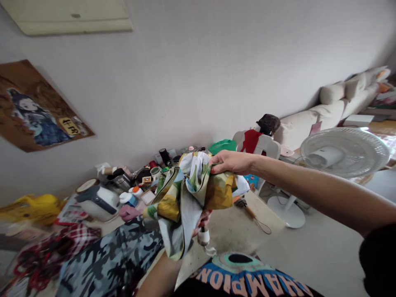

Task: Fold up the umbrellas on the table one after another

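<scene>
In front of me is a loosely folded umbrella (193, 194), its canopy printed yellow, white, green and pale blue and hanging in bunched folds. A white handle end (203, 236) with a wrist strap sticks out below the fabric. My left hand (202, 219) is wrapped round the umbrella just above that end, mostly hidden by the folds. At the upper right of the canopy, my right hand (227, 162) pinches a fold of the fabric between thumb and fingers.
Left on the cluttered table are a grey camouflage cloth (114, 251), a white kettle (97, 202), bottles (128, 199) and a yellow item (31, 208). A wooden-handled brush (249, 211) lies right of the umbrella. Beyond stand a fan (343, 152) and a sofa (324, 113).
</scene>
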A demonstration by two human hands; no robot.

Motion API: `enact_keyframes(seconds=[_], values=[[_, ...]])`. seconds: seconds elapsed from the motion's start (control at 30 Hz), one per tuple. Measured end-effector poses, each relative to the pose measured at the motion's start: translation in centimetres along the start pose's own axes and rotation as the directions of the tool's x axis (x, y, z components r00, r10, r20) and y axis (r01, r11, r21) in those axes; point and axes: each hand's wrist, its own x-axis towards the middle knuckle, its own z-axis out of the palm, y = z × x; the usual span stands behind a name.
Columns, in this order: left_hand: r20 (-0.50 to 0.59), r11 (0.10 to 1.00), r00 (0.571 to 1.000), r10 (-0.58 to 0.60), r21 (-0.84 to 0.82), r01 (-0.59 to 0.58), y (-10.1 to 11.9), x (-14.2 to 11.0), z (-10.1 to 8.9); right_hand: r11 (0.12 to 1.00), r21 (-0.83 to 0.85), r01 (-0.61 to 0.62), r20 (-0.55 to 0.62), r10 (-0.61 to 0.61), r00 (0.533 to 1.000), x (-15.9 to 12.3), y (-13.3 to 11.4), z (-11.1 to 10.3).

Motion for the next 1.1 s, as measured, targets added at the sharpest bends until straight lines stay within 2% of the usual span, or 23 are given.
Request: enact_keyframes(seconds=[0.1, 0.2, 0.27, 0.3, 0.33, 0.37, 0.4, 0.43, 0.47, 0.5, 0.53, 0.57, 0.63, 0.7, 0.73, 0.83, 0.9, 1.0, 1.1], values=[[0.062, 0.998, 0.996, -0.057, 0.008, 0.057, -0.4, 0.2, -0.3, 0.997, 0.043, 0.068, -0.186, -0.059, 0.981, 0.6, -0.5, -0.4], [0.095, 0.996, 0.991, -0.092, -0.004, 0.093, -0.3, 0.3, -0.6, 0.989, 0.049, 0.141, -0.345, -0.116, 0.931, 1.1, -1.1, -1.3], [0.125, 0.993, 0.985, -0.116, -0.020, 0.119, 0.1, 0.3, -0.6, 0.985, -0.044, 0.166, -0.438, -0.168, 0.883, 1.1, -1.5, -1.9], [0.137, 0.992, 0.984, -0.118, -0.031, 0.123, 0.4, 0.2, -0.6, 0.972, -0.142, 0.188, -0.513, -0.234, 0.826, 0.9, -1.7, -2.1], [0.144, 0.992, 0.983, -0.114, -0.046, 0.122, 0.7, 0.2, -0.5, 0.940, -0.269, 0.211, -0.590, -0.334, 0.735, 0.6, -1.8, -2.0], [0.145, 0.991, 0.984, -0.101, -0.069, 0.112, 1.0, 0.2, -0.5, 0.885, -0.405, 0.228, -0.647, -0.454, 0.613, 0.1, -1.7, -1.8], [0.140, 0.990, 0.987, -0.084, -0.097, 0.098, 1.2, 0.2, -0.4, 0.818, -0.526, 0.233, -0.667, -0.567, 0.482, -0.5, -1.4, -1.3], [0.129, 0.988, 0.989, -0.068, -0.129, 0.085, 1.4, 0.2, -0.3, 0.751, -0.618, 0.234, -0.653, -0.655, 0.380, -1.2, -0.8, -0.6], [0.116, 0.984, 0.992, -0.055, -0.163, 0.074, 1.6, 0.2, -0.2, 0.694, -0.678, 0.244, -0.621, -0.718, 0.316, -2.0, 0.0, 0.4], [0.099, 0.978, 0.994, -0.044, -0.197, 0.063, 1.7, 0.3, -0.1, 0.661, -0.705, 0.257, -0.580, -0.746, 0.328, -2.7, 1.1, 1.5], [0.076, 0.972, 0.997, -0.034, -0.228, 0.050, 1.9, 0.3, 0.0, 0.637, -0.717, 0.283, -0.527, -0.761, 0.379, -3.3, 2.4, 2.6], [0.053, 0.968, 0.998, -0.028, -0.249, 0.040, 2.0, 0.4, 0.1, 0.613, -0.726, 0.312, -0.484, -0.778, 0.402, -3.7, 3.9, 3.7], [0.014, 0.962, 1.000, -0.020, -0.273, 0.023, 2.1, 0.6, 0.3, 0.517, -0.811, 0.273, -0.374, -0.818, 0.437, -3.7, 6.9, 5.6], [-0.010, 0.960, 1.000, -0.013, -0.278, 0.009, 2.2, 0.8, 0.6, 0.428, -0.878, 0.214, -0.309, -0.849, 0.429, -2.6, 9.2, 6.7], [-0.015, 0.961, 1.000, -0.008, -0.277, 0.003, 2.2, 0.9, 0.8, 0.412, -0.891, 0.188, -0.312, -0.859, 0.405, -1.9, 10.0, 7.0], [-0.019, 0.962, 1.000, 0.005, -0.274, -0.010, 1.9, 1.2, 1.5, 0.421, -0.895, 0.146, -0.364, -0.879, 0.307, 0.2, 11.0, 7.5], [-0.016, 0.962, 1.000, 0.001, -0.272, -0.006, 1.7, 1.4, 1.7, 0.419, -0.896, 0.147, -0.366, -0.884, 0.291, 0.7, 11.3, 7.6], [-0.012, 0.960, 1.000, 0.000, -0.281, -0.004, 1.8, 1.3, 1.7, 0.428, -0.893, 0.139, -0.366, -0.871, 0.326, 0.3, 11.8, 7.6], [-0.015, 0.954, 1.000, 0.026, -0.297, -0.029, 2.3, 0.9, 1.4, 0.490, -0.863, 0.126, -0.409, -0.822, 0.397, -0.4, 12.4, 7.3]])
